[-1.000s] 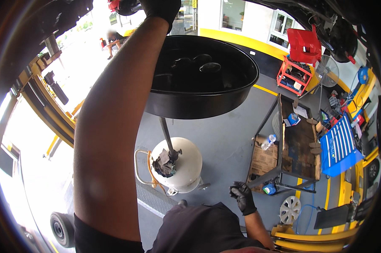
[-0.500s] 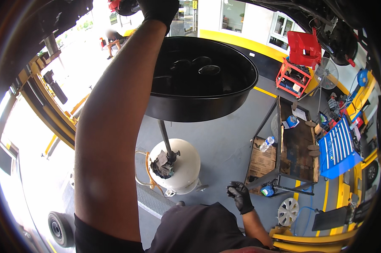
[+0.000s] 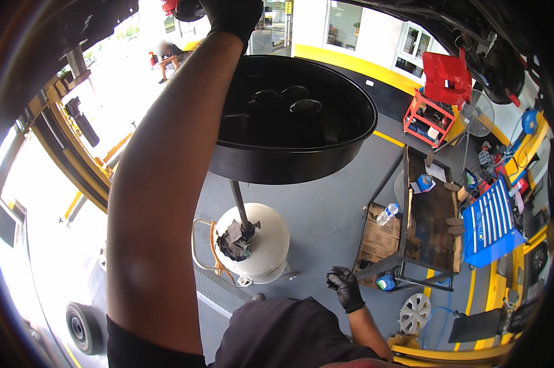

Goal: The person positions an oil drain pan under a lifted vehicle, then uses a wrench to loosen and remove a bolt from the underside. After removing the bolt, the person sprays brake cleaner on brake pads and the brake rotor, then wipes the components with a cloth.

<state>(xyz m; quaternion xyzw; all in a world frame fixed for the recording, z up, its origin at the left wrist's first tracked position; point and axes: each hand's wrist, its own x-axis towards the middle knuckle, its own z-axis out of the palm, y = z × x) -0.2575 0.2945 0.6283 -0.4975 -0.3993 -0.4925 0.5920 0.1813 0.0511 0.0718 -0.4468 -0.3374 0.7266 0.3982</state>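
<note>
My left hand point(image 3: 231, 13), in a black glove, is raised to the dark car underside point(image 3: 44, 27) at the top edge; its fingers are hidden. Just below it, partly behind my forearm, is a wide round black drain pan point(image 3: 301, 162) on a metal pole point(image 3: 238, 202) rising from a white wheeled tank point(image 3: 266, 239) with dark rags point(image 3: 233, 242) around the pole. My right hand point(image 3: 343, 285), also black-gloved, hangs low beside my body, fingers curled; whatever is in them, if anything, I cannot make out. It is nearest a dark metal cart point(image 3: 427, 227).
A red tool cart point(image 3: 425, 122), fan point(image 3: 476, 113), blue tool chest point(image 3: 492, 224), cardboard point(image 3: 378, 239) with a bottle point(image 3: 387, 214), and a wheel cover point(image 3: 415, 313) are right. A loose wheel point(image 3: 84, 328) is lower left, yellow lift columns point(image 3: 87, 159) left. A seated person point(image 3: 166, 61) is outside.
The pan and upper background sit slightly lower in the picture, as the view has shifted a little. My left hand stays raised; my right hand has moved slightly but keeps its curl.
</note>
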